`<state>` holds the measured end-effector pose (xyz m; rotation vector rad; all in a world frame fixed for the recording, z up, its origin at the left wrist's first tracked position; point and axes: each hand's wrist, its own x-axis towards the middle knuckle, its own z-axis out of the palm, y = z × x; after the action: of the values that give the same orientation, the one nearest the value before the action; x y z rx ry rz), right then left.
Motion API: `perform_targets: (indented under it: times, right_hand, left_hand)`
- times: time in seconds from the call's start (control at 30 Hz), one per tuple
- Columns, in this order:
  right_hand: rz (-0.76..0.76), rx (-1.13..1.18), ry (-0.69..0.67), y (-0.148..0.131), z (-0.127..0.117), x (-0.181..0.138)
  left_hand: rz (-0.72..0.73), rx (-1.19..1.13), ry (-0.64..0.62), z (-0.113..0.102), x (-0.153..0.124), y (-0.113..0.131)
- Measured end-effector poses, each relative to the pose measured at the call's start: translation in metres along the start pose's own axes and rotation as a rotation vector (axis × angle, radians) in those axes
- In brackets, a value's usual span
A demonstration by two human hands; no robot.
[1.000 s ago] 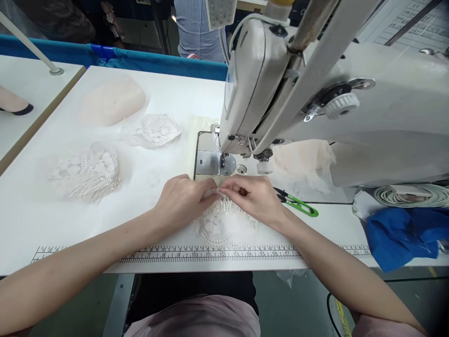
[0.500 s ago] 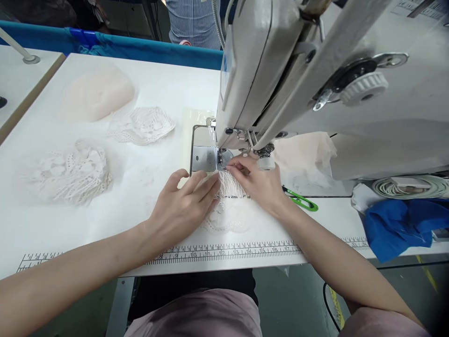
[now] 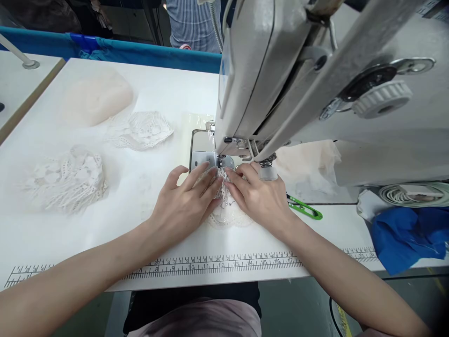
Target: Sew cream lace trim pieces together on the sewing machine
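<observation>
Head view: Left hand and right hand, both partly open, press white scalloped lace between them; fingertips should clear the metal presser foot just ahead.

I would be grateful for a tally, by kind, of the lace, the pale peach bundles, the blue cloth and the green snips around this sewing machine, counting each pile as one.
White lace piles: 2
Lace piece under the left hand and right hand: 1
Pale peach bundles: 2
Blue cloth: 1
Green snips: 1
Total: 7
</observation>
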<state>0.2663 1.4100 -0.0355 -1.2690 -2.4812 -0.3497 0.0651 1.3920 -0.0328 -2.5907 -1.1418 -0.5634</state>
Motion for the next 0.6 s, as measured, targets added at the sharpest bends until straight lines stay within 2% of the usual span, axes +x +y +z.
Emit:
perform_targets:
  times: [0.27, 0.6]
  right_hand:
    - [-0.01, -0.08, 0.05, 0.0026, 0.0002, 0.003]
    - [-0.01, -0.082, 0.043, 0.004, 0.0017, 0.0018]
  left_hand:
    - [-0.001, 0.037, -0.006, 0.0033, 0.0045, 0.0003]
    - [-0.014, 0.014, -0.003, 0.0031, 0.0044, -0.0003]
